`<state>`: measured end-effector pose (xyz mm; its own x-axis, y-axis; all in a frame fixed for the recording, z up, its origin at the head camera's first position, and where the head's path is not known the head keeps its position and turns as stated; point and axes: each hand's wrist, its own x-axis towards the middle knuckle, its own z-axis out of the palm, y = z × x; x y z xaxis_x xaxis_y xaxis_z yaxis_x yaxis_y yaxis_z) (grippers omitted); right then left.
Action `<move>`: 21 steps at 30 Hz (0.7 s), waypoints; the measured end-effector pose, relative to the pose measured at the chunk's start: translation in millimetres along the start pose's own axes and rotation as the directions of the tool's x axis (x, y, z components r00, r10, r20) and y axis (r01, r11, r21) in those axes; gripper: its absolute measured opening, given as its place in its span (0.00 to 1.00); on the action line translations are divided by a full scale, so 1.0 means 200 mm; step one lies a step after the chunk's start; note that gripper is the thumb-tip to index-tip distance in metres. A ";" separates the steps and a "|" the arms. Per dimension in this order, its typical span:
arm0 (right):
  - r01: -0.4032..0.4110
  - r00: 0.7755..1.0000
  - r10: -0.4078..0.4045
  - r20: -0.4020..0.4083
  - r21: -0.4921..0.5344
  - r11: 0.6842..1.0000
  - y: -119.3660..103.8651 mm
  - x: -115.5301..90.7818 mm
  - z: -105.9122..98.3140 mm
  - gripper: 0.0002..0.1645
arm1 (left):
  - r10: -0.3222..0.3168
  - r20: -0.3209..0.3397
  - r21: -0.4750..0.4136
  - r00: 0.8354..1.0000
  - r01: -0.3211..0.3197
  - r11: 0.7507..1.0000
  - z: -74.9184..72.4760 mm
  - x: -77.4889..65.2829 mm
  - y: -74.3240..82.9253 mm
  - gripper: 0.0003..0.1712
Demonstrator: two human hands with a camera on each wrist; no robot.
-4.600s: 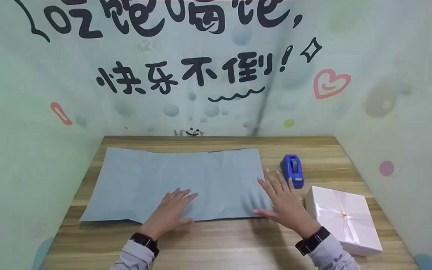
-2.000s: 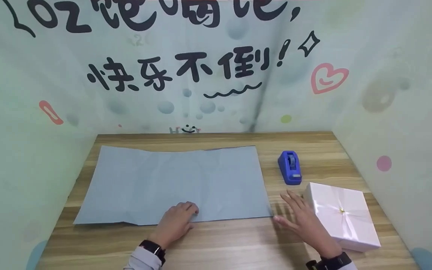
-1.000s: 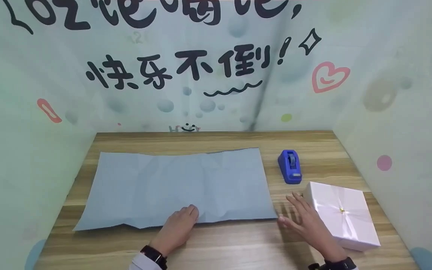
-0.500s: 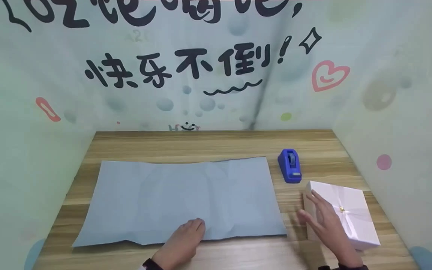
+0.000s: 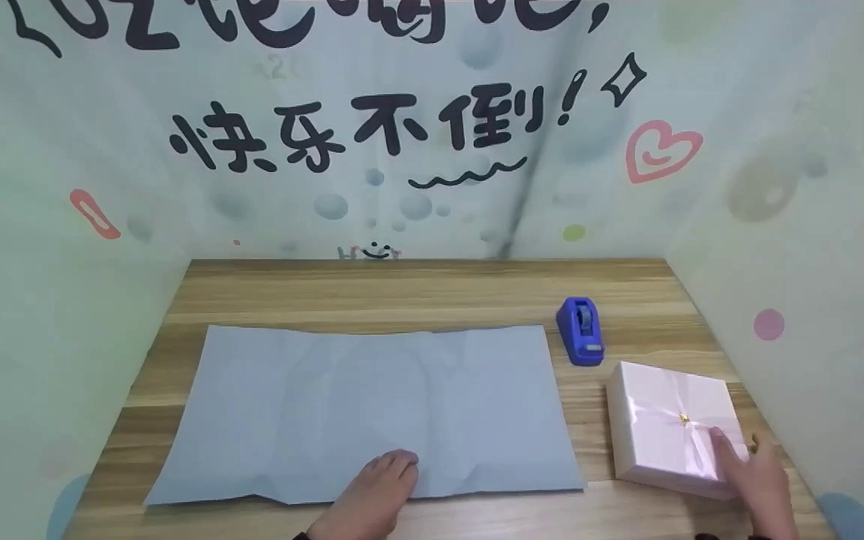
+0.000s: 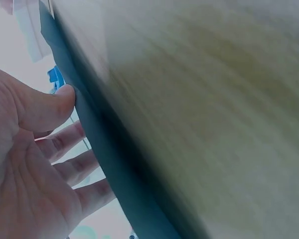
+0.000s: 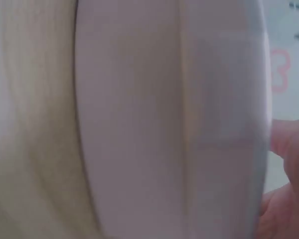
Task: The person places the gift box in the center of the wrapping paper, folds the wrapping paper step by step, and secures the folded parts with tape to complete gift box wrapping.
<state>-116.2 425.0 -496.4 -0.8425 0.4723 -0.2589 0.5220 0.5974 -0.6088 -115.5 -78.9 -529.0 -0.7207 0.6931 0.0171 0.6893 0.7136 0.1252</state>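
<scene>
A large blue-grey sheet of paper (image 5: pixel 357 397) lies creased on the wooden table. My left hand (image 5: pixel 372 491) pinches its near edge, fingers over the sheet; in the left wrist view, the thumb (image 6: pixel 52 107) meets the edge and the fingertips pass behind the paper (image 6: pixel 97 134). To the right sits a pale pink gift box (image 5: pixel 664 405) with a ribbon and a small gold piece on top. My right hand (image 5: pixel 762 484) is at its right side, thumb over the top and fingers beyond the edge. The box (image 7: pixel 134 119) fills much of the blurred right wrist view.
A blue tape dispenser (image 5: pixel 582 330) stands behind the box, right of the paper. Printed cloth walls (image 5: pixel 432 217) close off the back and both sides of the table (image 5: pixel 372 292).
The paper has slid toward me and slightly right with my left hand, whose fingers have curled at its near edge. My right hand has left the paper and crossed to the box's right side.
</scene>
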 end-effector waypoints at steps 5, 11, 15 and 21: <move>-0.274 0.948 0.226 0.225 0.217 0.937 0.08 0.04 -0.03 0.69 | -0.010 0.010 -0.068 1.000 0.010 0.998 0.00 0.00 0.00 0.10; -0.350 0.916 0.237 0.324 0.359 0.865 0.10 0.05 -0.03 0.71 | -0.028 -0.011 -0.196 1.000 0.025 0.980 -0.01 -0.01 -0.02 0.04; -0.348 0.909 0.167 0.383 0.472 0.810 0.09 0.03 -0.04 0.65 | -0.042 -0.015 -0.252 0.999 0.037 0.967 -0.03 -0.02 -0.02 0.05; -0.354 0.895 0.109 0.434 0.538 0.765 0.03 0.00 -0.05 0.63 | -0.086 -0.004 -0.367 0.996 0.078 0.927 -0.04 -0.02 -0.04 0.07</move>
<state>-111.2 434.8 -493.7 -0.7546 0.2064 -0.6229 0.6259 -0.0585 -0.7777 -119.0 -89.2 -522.0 -0.7773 0.6291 0.0103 0.5552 0.6781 0.4815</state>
